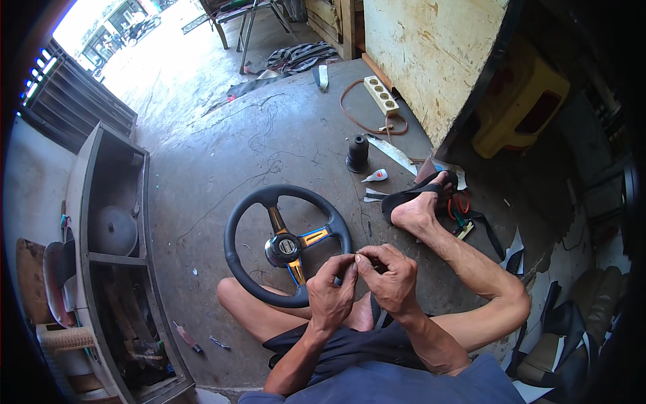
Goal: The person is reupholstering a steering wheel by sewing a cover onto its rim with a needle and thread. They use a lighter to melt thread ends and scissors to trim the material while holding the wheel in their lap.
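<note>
My left hand (331,291) and my right hand (390,279) meet fingertip to fingertip above my lap. Thumb and forefinger are pinched on each; whatever lies between them is too small to make out. Just left of the hands, a black steering wheel (285,246) with gold-coloured spokes and a round black hub rests by my bent left leg. My left hand overlaps the lower right of its rim, and I cannot tell if it touches. Ahead of my right hand are a black thread cone (357,154) and a small white bottle (375,176) lying on its side.
Loose thread (272,161) straggles over the concrete floor. A white power strip (381,95) with a brown cord lies by the pale board (431,54). My right foot (417,212), in a black sandal, is beside scraps and a green-handled tool (459,219). An open cabinet (118,262) stands left.
</note>
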The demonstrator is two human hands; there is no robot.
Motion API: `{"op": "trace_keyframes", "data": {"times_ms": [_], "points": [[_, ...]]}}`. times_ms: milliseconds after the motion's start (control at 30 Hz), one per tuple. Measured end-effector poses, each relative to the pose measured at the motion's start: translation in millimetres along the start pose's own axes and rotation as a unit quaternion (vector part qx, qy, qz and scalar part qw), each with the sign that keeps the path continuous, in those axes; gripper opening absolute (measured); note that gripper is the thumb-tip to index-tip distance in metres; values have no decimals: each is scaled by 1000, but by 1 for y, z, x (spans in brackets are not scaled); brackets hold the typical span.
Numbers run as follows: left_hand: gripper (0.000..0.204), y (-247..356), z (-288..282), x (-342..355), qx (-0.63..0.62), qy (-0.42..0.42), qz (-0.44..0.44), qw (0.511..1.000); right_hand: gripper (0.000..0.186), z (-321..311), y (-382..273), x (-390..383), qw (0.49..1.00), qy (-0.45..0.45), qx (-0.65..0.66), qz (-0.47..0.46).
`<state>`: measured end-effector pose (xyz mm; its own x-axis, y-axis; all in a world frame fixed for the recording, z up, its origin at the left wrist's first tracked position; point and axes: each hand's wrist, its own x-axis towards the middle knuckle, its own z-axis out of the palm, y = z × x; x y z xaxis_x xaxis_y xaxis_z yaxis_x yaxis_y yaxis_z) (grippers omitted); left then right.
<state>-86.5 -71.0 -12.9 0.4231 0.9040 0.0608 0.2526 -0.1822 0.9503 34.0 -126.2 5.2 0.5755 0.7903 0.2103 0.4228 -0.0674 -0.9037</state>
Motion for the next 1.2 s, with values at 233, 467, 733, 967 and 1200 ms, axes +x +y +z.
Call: {"op": "trace_keyframes", "data": {"times_ms": [233, 467, 733, 967, 1200], "points": [[16, -1, 0, -1, 6, -3, -9, 1000, 12, 0, 3, 0, 1000, -7, -1, 4], [16, -1, 0, -1, 12, -3, 1, 1000, 12, -2, 2, -1, 1000, -17, 2, 9], [15, -3, 2, 0, 23, -1, 18, 1000, 13, -2, 5, 1, 999, -26, 17, 26], [15, -5, 2, 0, 18, -4, 11, 1000, 14, -2, 5, 0, 999, -24, 25, 31], [16, -5, 0, -1, 14, -3, 6, 1000, 13, -1, 3, 0, 999, -20, 14, 26]]}}
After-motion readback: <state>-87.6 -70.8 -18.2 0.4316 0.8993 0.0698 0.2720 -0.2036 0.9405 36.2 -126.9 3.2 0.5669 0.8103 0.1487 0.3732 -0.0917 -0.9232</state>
